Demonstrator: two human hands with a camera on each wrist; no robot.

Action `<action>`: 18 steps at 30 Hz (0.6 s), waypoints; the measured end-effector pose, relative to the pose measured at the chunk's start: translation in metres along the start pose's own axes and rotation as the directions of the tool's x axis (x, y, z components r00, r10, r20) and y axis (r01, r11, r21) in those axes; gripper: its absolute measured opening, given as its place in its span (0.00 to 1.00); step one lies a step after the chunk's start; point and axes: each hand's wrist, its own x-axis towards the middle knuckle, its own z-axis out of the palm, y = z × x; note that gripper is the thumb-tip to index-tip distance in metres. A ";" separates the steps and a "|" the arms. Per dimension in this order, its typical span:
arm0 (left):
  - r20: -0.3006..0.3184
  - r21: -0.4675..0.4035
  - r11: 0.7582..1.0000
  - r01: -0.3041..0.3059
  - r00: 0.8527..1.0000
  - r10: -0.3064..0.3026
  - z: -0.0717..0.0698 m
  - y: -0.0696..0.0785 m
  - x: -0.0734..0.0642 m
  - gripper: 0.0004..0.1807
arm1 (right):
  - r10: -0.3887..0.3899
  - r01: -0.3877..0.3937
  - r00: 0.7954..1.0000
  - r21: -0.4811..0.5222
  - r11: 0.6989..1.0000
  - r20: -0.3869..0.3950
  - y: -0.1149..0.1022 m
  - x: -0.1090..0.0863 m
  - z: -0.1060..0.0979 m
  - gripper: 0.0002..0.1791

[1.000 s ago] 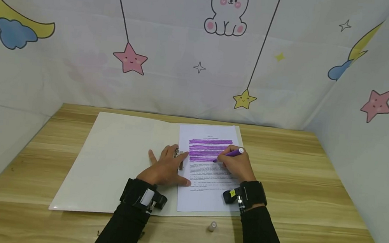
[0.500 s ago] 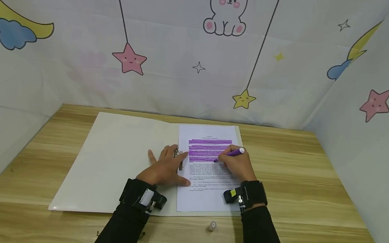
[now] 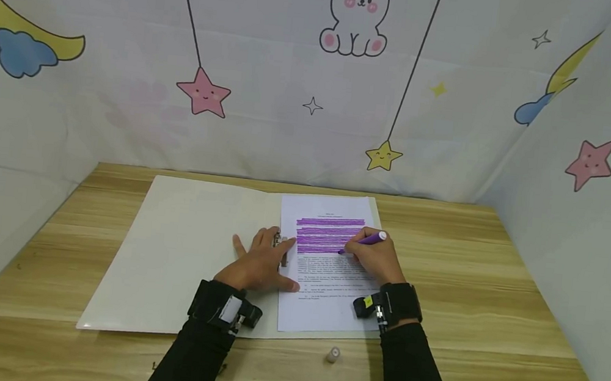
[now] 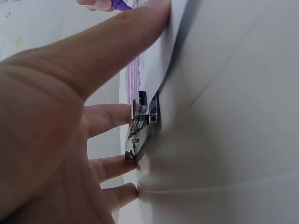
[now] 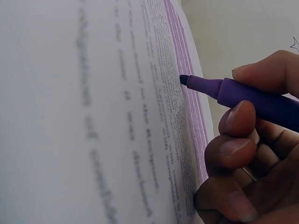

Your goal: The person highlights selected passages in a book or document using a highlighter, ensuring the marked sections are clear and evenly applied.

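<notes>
My right hand (image 3: pixel 375 260) pinches a purple highlighter (image 5: pixel 252 95), its dark tip right at the printed page (image 3: pixel 315 314). Purple strokes (image 3: pixel 328 237) cover the upper lines of text, while the lower lines are plain black print. The page lies on the right side of an open white folder (image 3: pixel 194 253). With fingers spread, my left hand (image 3: pixel 259 266) rests over the folder's middle, the thumb on the page's left edge. In the left wrist view, a metal clip (image 4: pixel 141 121) at the page's edge stands beside its fingers.
A small pale cap (image 3: pixel 333 355) lies on the wooden table (image 3: pixel 491 331) just in front of the folder. White cloth walls (image 3: pixel 267 131) printed with stars and a rabbit enclose the back and sides of the table.
My right hand and the highlighter have shifted slightly to the right along the last purple line. The left hand has stayed where it was on the page's edge.
</notes>
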 end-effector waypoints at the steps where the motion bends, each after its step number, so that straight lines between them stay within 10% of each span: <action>1: 0.000 0.001 1.000 -0.001 1.000 0.001 0.000 0.000 0.000 0.53 | -0.001 0.001 1.000 -0.002 1.000 0.001 0.000 0.000 0.000 0.07; 18: -0.005 -0.006 1.000 -0.001 1.000 0.001 -0.001 0.001 -0.001 0.53 | 0.020 -0.020 1.000 0.002 1.000 0.012 -0.001 -0.002 -0.004 0.08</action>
